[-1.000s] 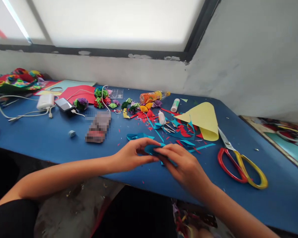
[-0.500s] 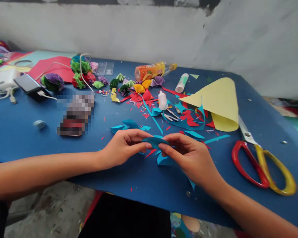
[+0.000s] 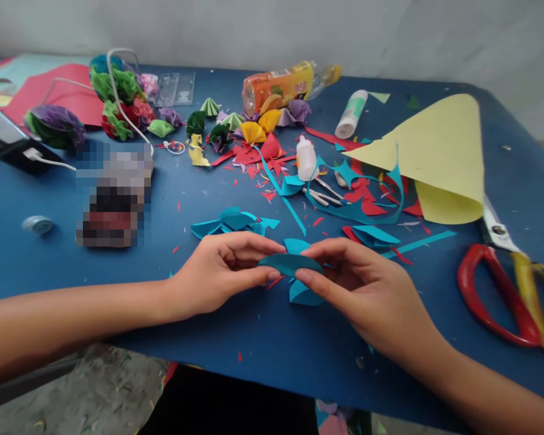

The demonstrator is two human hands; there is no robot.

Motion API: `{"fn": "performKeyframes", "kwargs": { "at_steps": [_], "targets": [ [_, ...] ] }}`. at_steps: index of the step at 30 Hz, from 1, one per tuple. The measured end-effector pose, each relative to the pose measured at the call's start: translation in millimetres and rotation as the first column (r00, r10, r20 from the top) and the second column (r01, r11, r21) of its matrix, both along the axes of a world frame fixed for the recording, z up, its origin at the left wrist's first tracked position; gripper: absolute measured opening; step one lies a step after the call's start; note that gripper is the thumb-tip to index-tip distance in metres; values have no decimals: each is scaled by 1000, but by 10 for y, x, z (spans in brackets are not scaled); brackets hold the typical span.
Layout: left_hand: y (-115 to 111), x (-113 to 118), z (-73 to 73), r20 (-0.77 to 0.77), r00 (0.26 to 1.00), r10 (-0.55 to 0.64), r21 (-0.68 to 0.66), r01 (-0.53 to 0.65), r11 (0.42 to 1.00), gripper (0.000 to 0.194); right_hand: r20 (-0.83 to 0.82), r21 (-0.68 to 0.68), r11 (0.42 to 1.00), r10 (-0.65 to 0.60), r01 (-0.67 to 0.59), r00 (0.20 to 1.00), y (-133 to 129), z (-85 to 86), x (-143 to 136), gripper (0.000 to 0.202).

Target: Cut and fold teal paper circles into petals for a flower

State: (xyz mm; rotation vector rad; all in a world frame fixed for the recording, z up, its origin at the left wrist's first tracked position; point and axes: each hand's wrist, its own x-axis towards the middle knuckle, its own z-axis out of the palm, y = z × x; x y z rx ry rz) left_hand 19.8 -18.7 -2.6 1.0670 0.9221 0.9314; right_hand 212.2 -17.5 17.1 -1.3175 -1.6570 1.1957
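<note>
Blue paper piece, one; held between left hand and right hand, above the worktop; since a second ago, the right hand no longer covers it, and its broad face now shows between the two thumbs; judged to be in mid-shaping, with neither hand letting go.

Left fingers: clamped with the thumb on the piece's left end; right fingers: likewise on its right end.

Appearance: slim lens outline, pointed towards the left; matte, a deeper teal than the folded blue paper showing beneath; no crease visible on the near face; whether it is doubled, cannot tell.

Nearby: blue folded cluster, just beyond the left hand; scissors, right of the right hand, apart.
</note>
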Motion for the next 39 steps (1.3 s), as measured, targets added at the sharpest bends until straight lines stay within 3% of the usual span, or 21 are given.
{"fn": "performKeyframes", "kwargs": {
  "at_steps": [7,11,16,21,26,29,33,37,39],
  "targets": [
    [3,-4,5,-23,1000,-13,11,13,1000,22,7,35,999,12,-13,1000,-24,6,7,13],
    [0,-24,1,-165,979,-120,84,135,987,20,94,95,992,76,-85,993,-34,35,13,8],
    [-40,-53,14,-389,902,-186,311,318,896,20,227,287,924,191,-253,955,-111,24,55,8],
    [-89,-69,14,-489,845,-217,388,433,813,28,358,420,818,249,-393,900,-261,-98,159,38],
    [-102,-112,-9,-499,838,-221,519,493,699,62,429,417,748,338,-516,838,-299,-132,292,53],
    [-88,-151,-31,-521,815,-255,529,542,653,77,389,418,759,347,-499,853,-243,-80,321,54],
    [-48,-179,-76,-485,835,-261,516,514,685,82,356,439,807,248,-396,901,-114,27,309,50],
    [-15,-185,-82,-356,914,-193,511,363,779,75,309,451,863,91,-230,947,-55,74,290,44],
    [-9,-190,-66,-307,933,-186,538,331,775,73,284,439,876,75,-199,956,-68,55,279,45]
  ]
}}
